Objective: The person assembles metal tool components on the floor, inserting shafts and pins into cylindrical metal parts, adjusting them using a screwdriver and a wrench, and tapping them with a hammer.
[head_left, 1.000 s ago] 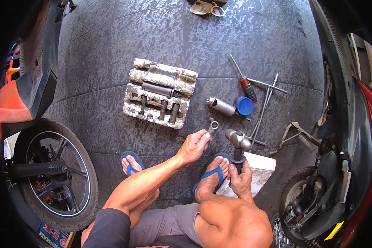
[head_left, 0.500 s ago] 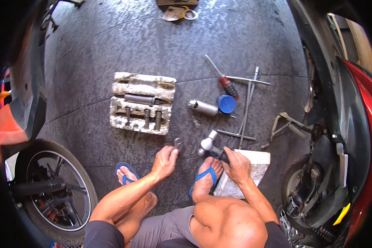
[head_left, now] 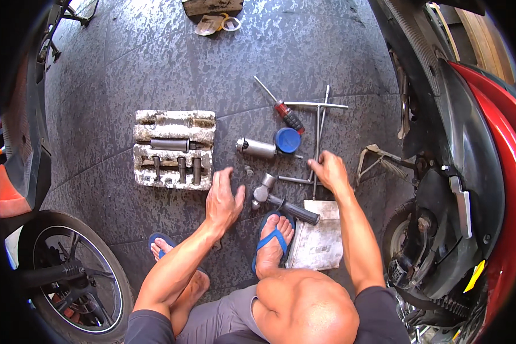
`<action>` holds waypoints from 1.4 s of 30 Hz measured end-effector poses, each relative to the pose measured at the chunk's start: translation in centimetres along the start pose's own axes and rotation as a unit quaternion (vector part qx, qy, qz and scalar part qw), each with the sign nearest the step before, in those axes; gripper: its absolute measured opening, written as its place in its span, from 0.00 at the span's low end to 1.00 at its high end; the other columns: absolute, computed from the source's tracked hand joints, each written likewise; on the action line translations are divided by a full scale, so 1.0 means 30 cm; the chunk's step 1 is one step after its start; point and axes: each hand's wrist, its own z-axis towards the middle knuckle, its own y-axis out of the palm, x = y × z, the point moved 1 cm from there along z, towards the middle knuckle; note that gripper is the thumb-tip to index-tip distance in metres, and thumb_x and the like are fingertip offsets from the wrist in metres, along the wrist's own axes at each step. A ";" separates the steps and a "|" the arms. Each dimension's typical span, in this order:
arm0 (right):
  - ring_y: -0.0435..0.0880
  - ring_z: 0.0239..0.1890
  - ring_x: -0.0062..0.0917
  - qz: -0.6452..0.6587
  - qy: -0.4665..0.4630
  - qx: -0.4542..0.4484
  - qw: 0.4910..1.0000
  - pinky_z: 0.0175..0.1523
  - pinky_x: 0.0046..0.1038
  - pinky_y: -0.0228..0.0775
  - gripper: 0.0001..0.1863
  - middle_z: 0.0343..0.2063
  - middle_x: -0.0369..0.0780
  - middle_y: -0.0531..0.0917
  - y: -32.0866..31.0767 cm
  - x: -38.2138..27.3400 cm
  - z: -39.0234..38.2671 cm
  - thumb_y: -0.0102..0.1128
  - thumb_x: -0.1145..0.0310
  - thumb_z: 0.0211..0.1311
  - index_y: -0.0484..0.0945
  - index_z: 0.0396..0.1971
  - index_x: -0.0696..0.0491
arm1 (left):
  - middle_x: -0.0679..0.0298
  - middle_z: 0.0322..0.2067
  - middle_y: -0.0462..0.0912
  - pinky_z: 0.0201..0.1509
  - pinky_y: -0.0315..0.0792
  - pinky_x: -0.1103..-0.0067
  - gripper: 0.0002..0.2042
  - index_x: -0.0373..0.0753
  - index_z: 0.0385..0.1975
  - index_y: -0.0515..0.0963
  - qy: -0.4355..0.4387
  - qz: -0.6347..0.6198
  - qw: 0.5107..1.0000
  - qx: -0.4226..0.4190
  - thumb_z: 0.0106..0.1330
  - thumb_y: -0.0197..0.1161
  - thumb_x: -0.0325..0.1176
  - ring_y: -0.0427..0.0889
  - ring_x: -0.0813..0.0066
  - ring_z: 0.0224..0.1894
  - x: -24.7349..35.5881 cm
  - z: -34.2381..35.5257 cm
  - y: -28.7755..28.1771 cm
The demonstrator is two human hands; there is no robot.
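Note:
My left hand [head_left: 225, 200] is open above the floor, fingers apart, beside the white foam tray [head_left: 175, 127] that holds metal sockets [head_left: 169, 145]. My right hand [head_left: 331, 172] has thumb and forefinger parted at the shaft of a T-handle wrench [head_left: 318, 137]; whether they touch it I cannot tell. Between my hands lies a ball-peen hammer [head_left: 281, 202], its dark handle reaching over the corner of a white sheet or booklet [head_left: 318, 246]. Beyond it lie a silver metal cylinder [head_left: 258, 148], a blue round lid [head_left: 288, 140] and a red-and-black screwdriver [head_left: 289, 116].
A motorcycle wheel [head_left: 69, 269] stands close on my left. At my right is a red and black motorbike [head_left: 481, 132] with a metal stand [head_left: 378, 157]. My feet in blue flip-flops [head_left: 275, 241] are on the dark floor. A wooden block [head_left: 212, 7] lies far ahead.
My right hand has let go of the hammer and moved forward to the T-handle wrench. The small metal piece in my left hand no longer shows, and its fingers have spread. The view has shifted right.

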 end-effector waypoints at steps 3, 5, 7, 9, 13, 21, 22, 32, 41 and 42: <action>0.84 0.35 0.54 -0.031 -0.032 0.001 0.999 0.41 0.46 0.73 0.19 0.26 0.57 0.82 0.003 0.011 0.043 0.64 0.56 0.61 0.79 0.28 0.61 | 0.49 0.44 0.74 0.46 0.75 0.67 0.27 0.32 0.59 0.67 -0.015 0.013 1.000 0.021 0.59 0.68 0.25 0.77 0.56 0.39 -0.006 0.018 0.019; 0.84 0.33 0.53 0.013 -0.026 0.013 0.999 0.38 0.46 0.72 0.19 0.24 0.57 0.81 0.000 -0.005 0.056 0.62 0.56 0.62 0.78 0.29 0.60 | 0.50 0.44 0.74 0.46 0.75 0.67 0.28 0.32 0.60 0.67 -0.021 -0.002 0.999 0.030 0.59 0.68 0.25 0.77 0.58 0.38 -0.026 0.012 0.010; 0.83 0.30 0.51 0.064 -0.016 0.039 0.997 0.36 0.43 0.71 0.18 0.23 0.55 0.80 -0.016 -0.039 0.052 0.60 0.56 0.64 0.79 0.30 0.59 | 0.51 0.44 0.75 0.46 0.75 0.68 0.28 0.32 0.60 0.67 -0.034 0.008 0.999 0.038 0.59 0.68 0.25 0.78 0.60 0.38 -0.037 0.016 -0.002; 0.84 0.27 0.45 0.051 -0.025 0.072 0.996 0.35 0.40 0.71 0.19 0.23 0.52 0.82 -0.032 -0.042 0.060 0.59 0.55 0.65 0.81 0.33 0.58 | 0.51 0.44 0.75 0.46 0.76 0.68 0.28 0.33 0.59 0.67 -0.034 -0.005 0.997 0.062 0.58 0.68 0.26 0.78 0.60 0.39 -0.043 0.036 -0.003; 0.86 0.29 0.44 0.046 -0.022 0.137 0.989 0.36 0.40 0.74 0.19 0.24 0.50 0.84 -0.038 -0.004 0.084 0.61 0.54 0.65 0.83 0.38 0.57 | 0.49 0.48 0.76 0.56 0.74 0.66 0.27 0.33 0.56 0.71 0.021 -0.007 0.998 0.058 0.55 0.69 0.27 0.79 0.51 0.49 -0.022 0.069 0.003; 0.82 0.36 0.36 0.110 -0.111 0.138 0.978 0.43 0.34 0.74 0.10 0.35 0.45 0.82 0.056 -0.209 -0.089 0.62 0.71 0.63 0.81 0.42 0.59 | 0.53 0.43 0.80 0.50 0.77 0.67 0.17 0.37 0.46 0.80 0.067 -0.076 0.994 0.035 0.57 0.73 0.32 0.81 0.53 0.46 -0.006 0.062 0.022; 0.82 0.34 0.34 0.119 -0.121 0.132 0.977 0.42 0.32 0.73 0.10 0.34 0.44 0.82 0.070 -0.235 -0.120 0.63 0.72 0.63 0.81 0.42 0.59 | 0.54 0.42 0.80 0.50 0.77 0.67 0.16 0.37 0.45 0.80 0.068 -0.080 0.994 0.038 0.58 0.71 0.33 0.81 0.54 0.45 -0.003 0.064 0.031; 0.80 0.35 0.23 0.195 -0.118 0.049 0.973 0.41 0.25 0.72 0.09 0.34 0.39 0.81 0.140 -0.428 -0.246 0.60 0.75 0.64 0.80 0.43 0.59 | 0.54 0.42 0.80 0.49 0.78 0.67 0.17 0.36 0.47 0.78 0.058 -0.063 0.994 0.073 0.59 0.70 0.32 0.82 0.55 0.44 -0.016 0.002 -0.006; 0.76 0.26 0.24 0.181 -0.235 0.066 0.953 0.34 0.27 0.69 0.08 0.31 0.40 0.80 0.090 -0.539 -0.210 0.62 0.76 0.62 0.81 0.41 0.59 | 0.58 0.33 0.78 0.47 0.66 0.64 0.11 0.37 0.40 0.79 -0.104 0.157 0.957 0.221 0.60 0.67 0.34 0.75 0.58 0.42 -0.139 0.053 -0.340; 0.76 0.27 0.24 0.185 -0.239 0.063 0.951 0.34 0.27 0.70 0.07 0.31 0.40 0.80 0.092 -0.546 -0.210 0.62 0.76 0.63 0.81 0.40 0.59 | 0.57 0.36 0.76 0.50 0.65 0.63 0.13 0.38 0.40 0.79 -0.110 0.192 0.954 0.204 0.62 0.67 0.39 0.74 0.59 0.44 -0.172 0.070 -0.346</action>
